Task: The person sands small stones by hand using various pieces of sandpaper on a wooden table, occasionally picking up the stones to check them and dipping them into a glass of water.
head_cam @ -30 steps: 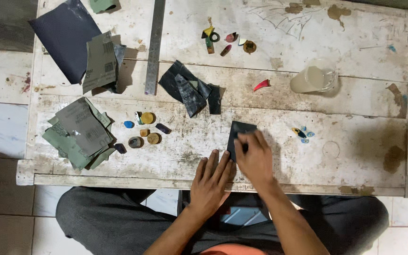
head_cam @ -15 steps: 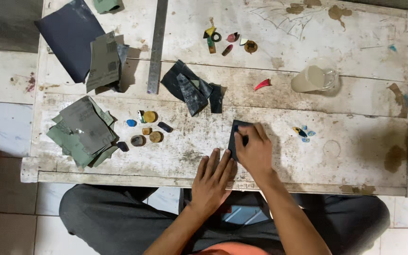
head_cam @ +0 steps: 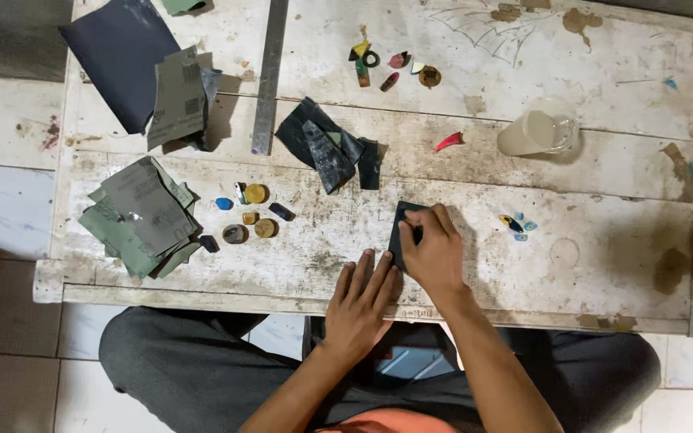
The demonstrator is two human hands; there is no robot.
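Worn white table [head_cam: 603,168], tiled floor [head_cam: 2,160]

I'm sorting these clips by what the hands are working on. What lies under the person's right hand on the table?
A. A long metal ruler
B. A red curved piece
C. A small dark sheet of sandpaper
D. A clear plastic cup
C: the right hand presses on a small dark sheet of sandpaper, while the left hand lies flat beside it on the table.

Worn whitewashed wooden table [head_cam: 603,240], matt dark sheet [head_cam: 401,228], probably sandpaper
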